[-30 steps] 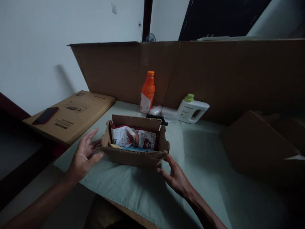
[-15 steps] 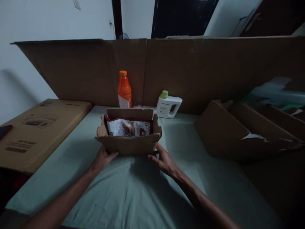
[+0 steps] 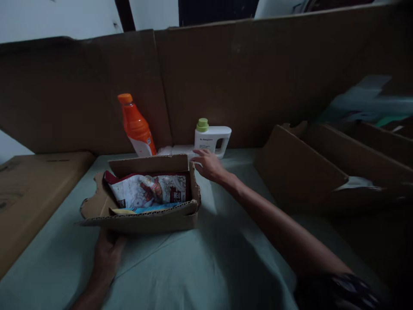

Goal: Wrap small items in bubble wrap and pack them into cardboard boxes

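A small open cardboard box (image 3: 151, 224) sits askew on the green cloth, its left end nearer me. Inside lie a white and dark-red printed packet (image 3: 151, 189) and a blue and yellow packet (image 3: 151, 208). My left hand (image 3: 108, 254) grips the box at its lower front left, fingers partly hidden beneath it. My right hand (image 3: 209, 165) is at the far right corner of the box, fingers stretched out and apart. Right behind these fingers stands a white jug with a green cap (image 3: 213, 135). An orange bottle (image 3: 137, 127) is behind the box.
A tall cardboard panel (image 3: 258, 82) closes off the back. To the right stands a larger cardboard box with compartments (image 3: 300, 168), holding plastic-wrapped things. A flat closed carton (image 3: 41, 193) lies at the left. White packages (image 3: 182, 150) rest by the panel.
My right hand has left the front of the box and reached to its far right corner, fingers extending. The box has turned and come closer in view. The camera view has shifted.
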A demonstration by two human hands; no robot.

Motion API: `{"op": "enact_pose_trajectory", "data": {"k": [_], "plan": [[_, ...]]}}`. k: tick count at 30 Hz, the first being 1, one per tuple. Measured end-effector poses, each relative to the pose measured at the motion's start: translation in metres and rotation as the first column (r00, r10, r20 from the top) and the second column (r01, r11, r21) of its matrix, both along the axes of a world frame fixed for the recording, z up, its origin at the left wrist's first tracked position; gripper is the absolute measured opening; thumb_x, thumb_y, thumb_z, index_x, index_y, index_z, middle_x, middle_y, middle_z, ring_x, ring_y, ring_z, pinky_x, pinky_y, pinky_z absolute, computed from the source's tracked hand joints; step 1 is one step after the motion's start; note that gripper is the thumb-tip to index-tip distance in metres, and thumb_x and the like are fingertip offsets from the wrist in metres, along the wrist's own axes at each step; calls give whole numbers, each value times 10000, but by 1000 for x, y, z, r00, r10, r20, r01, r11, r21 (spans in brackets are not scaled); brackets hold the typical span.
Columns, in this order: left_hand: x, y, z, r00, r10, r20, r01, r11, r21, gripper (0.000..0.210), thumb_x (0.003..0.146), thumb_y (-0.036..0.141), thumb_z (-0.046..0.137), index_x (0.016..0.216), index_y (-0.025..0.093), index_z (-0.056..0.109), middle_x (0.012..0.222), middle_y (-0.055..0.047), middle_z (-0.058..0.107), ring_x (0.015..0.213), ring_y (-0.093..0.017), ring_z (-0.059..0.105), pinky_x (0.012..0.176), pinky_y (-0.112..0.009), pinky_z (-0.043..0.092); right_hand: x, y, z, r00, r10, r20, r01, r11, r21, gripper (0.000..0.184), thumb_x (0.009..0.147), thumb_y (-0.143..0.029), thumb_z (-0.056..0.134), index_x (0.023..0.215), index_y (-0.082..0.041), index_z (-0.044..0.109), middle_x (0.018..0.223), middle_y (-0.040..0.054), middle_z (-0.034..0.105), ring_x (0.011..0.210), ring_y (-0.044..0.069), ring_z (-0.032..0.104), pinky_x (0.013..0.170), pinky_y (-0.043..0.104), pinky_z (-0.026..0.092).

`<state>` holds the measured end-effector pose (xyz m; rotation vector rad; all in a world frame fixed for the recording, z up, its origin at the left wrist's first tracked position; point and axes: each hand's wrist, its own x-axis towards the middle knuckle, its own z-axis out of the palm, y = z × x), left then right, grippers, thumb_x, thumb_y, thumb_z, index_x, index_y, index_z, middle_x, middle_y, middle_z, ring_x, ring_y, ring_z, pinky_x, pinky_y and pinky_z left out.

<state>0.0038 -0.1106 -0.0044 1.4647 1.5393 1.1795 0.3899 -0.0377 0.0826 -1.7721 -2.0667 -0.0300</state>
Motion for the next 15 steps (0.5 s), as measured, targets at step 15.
{"op": "enact_pose_trajectory", "data": {"k": [15], "plan": [[5,3,8,986,168,16,-168,985,32,506,519,413,675,970,186,634,884,-48,663,1017,-309,606,1024,-459,457,48,-132,42,966,235,-108,-236,972,-2,206,813,-128,582,856,-211,766,1222,67,738,1313,320,565,1060,543,402]]}}
